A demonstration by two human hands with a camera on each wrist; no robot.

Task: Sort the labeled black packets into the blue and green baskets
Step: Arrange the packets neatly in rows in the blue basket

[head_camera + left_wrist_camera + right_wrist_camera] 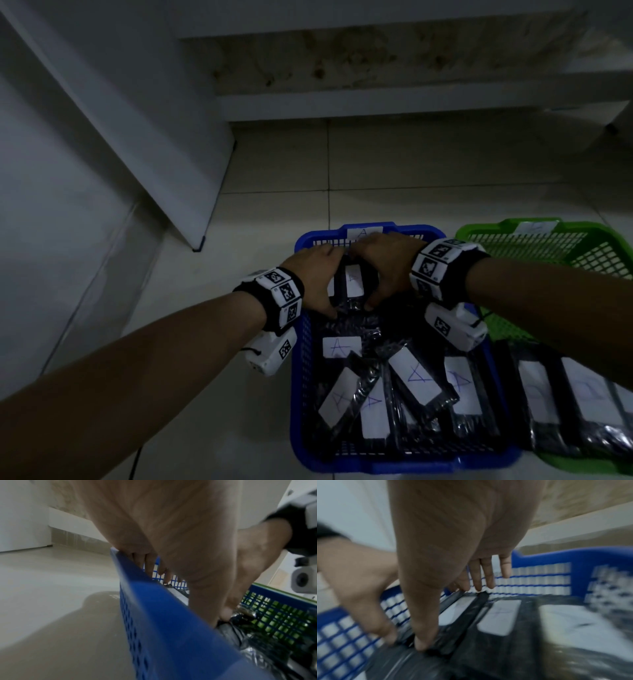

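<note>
Head view is showing a white panel leaning against the wall at far left, its foot resting on the tiled floor. Moving right, the left hand is reaching over the left rim of the blue basket, fingers extended downward and thumb set against the near end of a black packet lying at the basket's far end. Just beside it, the right hand is mirroring that hold on the packet's other side, fingers stretched to the far edge and thumb at the near edge, so both hands are pinching the same packet between them. Its white label is facing up, the letter too dim to read. Nearer the camera, several more packets are lying in the blue basket, overlapping, their labels marked A. A label tagged A is also sitting on the basket's far rim. Farther right, the green basket is touching the blue one and holding more labeled packets, partly hidden under the right forearm.

Left wrist view is showing the fingers pointing down inside the blue wall.

Right wrist view is blurred, showing the thumb pressing on the packet.
</note>
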